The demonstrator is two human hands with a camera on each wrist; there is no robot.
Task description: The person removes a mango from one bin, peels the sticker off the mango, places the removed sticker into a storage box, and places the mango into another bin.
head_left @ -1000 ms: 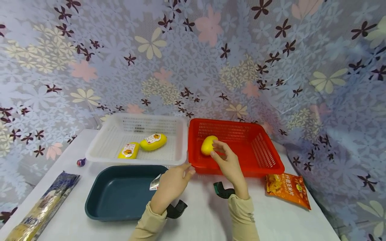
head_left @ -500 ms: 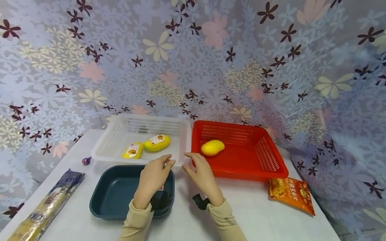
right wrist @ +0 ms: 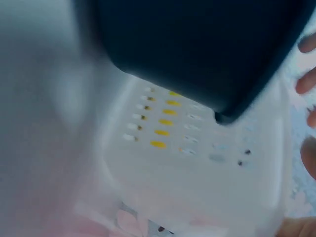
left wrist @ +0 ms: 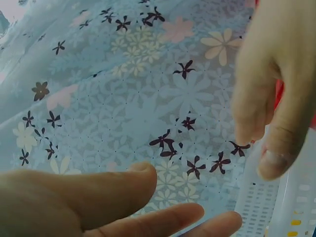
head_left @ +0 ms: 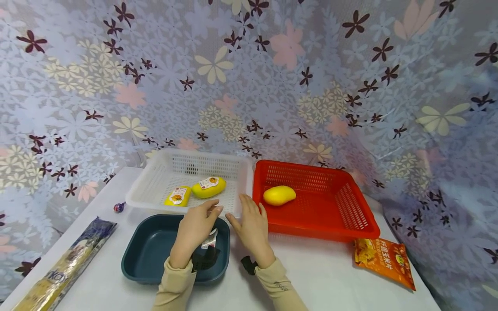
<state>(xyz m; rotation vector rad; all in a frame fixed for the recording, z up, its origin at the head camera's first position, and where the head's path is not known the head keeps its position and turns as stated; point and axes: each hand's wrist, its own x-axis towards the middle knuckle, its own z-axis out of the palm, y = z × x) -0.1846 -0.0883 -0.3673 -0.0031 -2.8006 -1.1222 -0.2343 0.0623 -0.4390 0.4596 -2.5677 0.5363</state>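
Note:
Above the right part of a dark teal basin (head_left: 145, 255), my left hand (head_left: 194, 231) hovers palm down with loosely bent fingers, holding nothing. A small printed wrapper or label (head_left: 209, 240) lies in the basin below it. My right hand (head_left: 253, 226) is just to the right, fingers extended, in front of where the two baskets meet; it holds nothing. In the left wrist view, the left thumb and fingers (left wrist: 118, 192) are apart. A yellow mango (head_left: 279, 195) lies in the red basket (head_left: 330, 218). Two labelled yellow mangoes (head_left: 210, 189) lie in the white basket (head_left: 233, 162).
An orange snack bag (head_left: 385, 261) lies at the right, in front of the red basket. A long pasta packet (head_left: 66, 263) runs along the left table edge. Near the white basket sits a small purple lollipop (head_left: 119, 207). Floral cloth (head_left: 249, 86) hangs behind.
My right hand has let go of the mango in the red basket and moved left beside the left hand. The mango now lies sideways. My left hand has moved left over the basin.

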